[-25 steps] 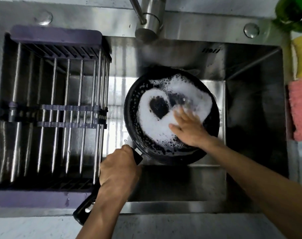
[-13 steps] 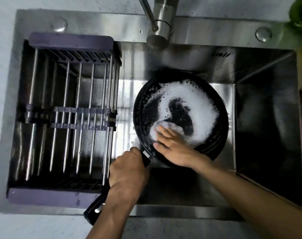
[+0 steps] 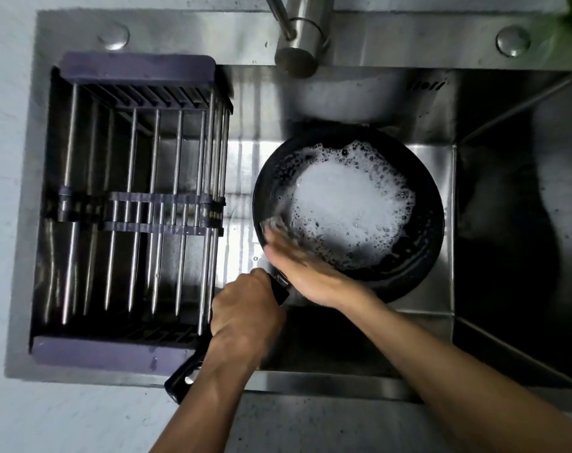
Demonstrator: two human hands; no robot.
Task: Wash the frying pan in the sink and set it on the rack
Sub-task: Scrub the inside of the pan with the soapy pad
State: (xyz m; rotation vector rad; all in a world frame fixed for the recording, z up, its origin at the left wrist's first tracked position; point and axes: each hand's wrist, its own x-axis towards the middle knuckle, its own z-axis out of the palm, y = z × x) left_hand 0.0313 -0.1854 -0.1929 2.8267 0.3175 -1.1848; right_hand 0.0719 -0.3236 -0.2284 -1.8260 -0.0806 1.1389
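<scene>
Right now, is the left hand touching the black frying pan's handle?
Touching. The head view shows the left hand wrapped round the black frying pan's handle, which emerges on both sides of the fist.

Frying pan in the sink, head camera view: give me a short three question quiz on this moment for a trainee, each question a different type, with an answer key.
1. True or false: the frying pan already sits on the rack.
2. Multiple choice: what does the left hand hold? A) the faucet B) the pan's handle C) a rack bar
3. Fill in: the inside of the pan is mostly covered in white ____.

Key:
1. False. The pan is in the sink, right of the rack.
2. B. The left hand grips the handle, while the right hand reaches into the pan at its left edge, blurred.
3. Foam.
</scene>
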